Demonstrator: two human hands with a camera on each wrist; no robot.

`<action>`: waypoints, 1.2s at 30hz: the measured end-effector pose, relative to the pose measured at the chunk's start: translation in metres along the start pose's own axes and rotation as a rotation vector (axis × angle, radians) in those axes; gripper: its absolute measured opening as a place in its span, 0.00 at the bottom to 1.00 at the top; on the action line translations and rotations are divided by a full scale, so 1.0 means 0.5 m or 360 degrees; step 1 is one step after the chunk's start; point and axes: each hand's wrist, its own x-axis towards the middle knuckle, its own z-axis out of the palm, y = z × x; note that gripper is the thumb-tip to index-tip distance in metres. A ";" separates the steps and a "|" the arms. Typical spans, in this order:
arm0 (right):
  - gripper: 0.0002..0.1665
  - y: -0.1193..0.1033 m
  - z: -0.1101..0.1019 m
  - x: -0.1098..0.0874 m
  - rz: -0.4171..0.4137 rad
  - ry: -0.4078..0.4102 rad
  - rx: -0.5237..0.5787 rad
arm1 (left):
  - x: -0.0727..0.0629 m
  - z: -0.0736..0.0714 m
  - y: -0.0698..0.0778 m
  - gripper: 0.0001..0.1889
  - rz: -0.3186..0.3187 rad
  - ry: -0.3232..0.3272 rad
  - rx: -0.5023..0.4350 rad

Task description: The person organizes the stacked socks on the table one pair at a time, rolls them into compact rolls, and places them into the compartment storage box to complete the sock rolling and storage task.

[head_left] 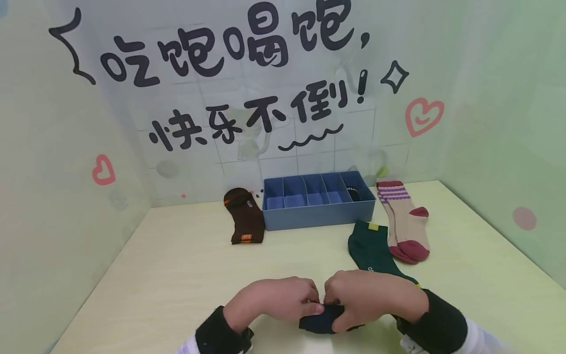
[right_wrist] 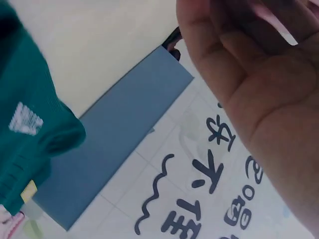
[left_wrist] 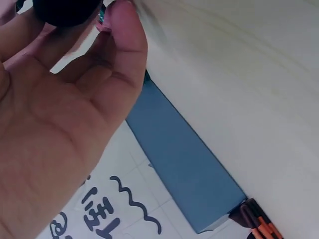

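A dark navy sock [head_left: 319, 322], bunched into a small bundle, lies low over the front of the table. My left hand [head_left: 285, 297] pinches its left side between thumb and fingers. On the other side, my right hand [head_left: 369, 295] grips it with curled fingers and thumb. The left wrist view shows the dark fabric [left_wrist: 67, 11] at the fingertips of the left hand [left_wrist: 65, 109]. In the right wrist view the right hand [right_wrist: 274, 84] has curled fingers, and the sock is out of sight. A green sock [head_left: 371, 248] lies just beyond the right hand, partly hidden by it.
At the back stands a blue box [head_left: 318, 215] with several compartments; a black rolled item [head_left: 353, 193] sits in the rightmost one. A brown sock [head_left: 248, 221] lies left of the box. Beige socks with maroon toes [head_left: 400, 216] lie to its right. Walls enclose the table [head_left: 177, 265].
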 end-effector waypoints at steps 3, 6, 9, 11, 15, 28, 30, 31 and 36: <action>0.12 0.004 0.001 0.004 0.0025 -0.0034 0.0091 | -0.001 0.005 0.007 0.14 -0.0068 0.0009 -0.0051; 0.14 0.004 0.003 0.007 0.0059 -0.0035 0.0137 | -0.005 0.008 0.015 0.13 -0.0127 0.0036 -0.0068; 0.15 0.000 0.006 0.008 0.0121 -0.0042 0.0180 | -0.007 0.009 0.020 0.11 -0.0158 0.0064 -0.0068; 0.16 -0.004 0.007 0.008 0.0186 -0.0056 0.0197 | -0.009 0.010 0.022 0.11 -0.0171 0.0074 -0.0071; 0.19 -0.012 0.010 0.011 0.0340 -0.0089 0.0237 | -0.010 0.008 0.019 0.12 -0.0176 0.0076 -0.0079; 0.20 -0.025 0.020 0.014 0.0473 -0.0092 0.0409 | -0.009 0.002 0.016 0.15 -0.0202 0.0042 -0.0110; 0.19 -0.026 0.020 0.014 0.0459 -0.0079 0.0432 | -0.010 0.001 0.016 0.15 -0.0186 0.0051 -0.0099; 0.19 -0.025 0.020 0.014 0.0454 -0.0070 0.0445 | -0.012 0.000 0.017 0.15 -0.0176 0.0068 -0.0097; 0.19 -0.011 0.006 0.018 0.0486 0.0054 0.0459 | -0.017 -0.013 0.019 0.19 -0.0180 0.0327 -0.0115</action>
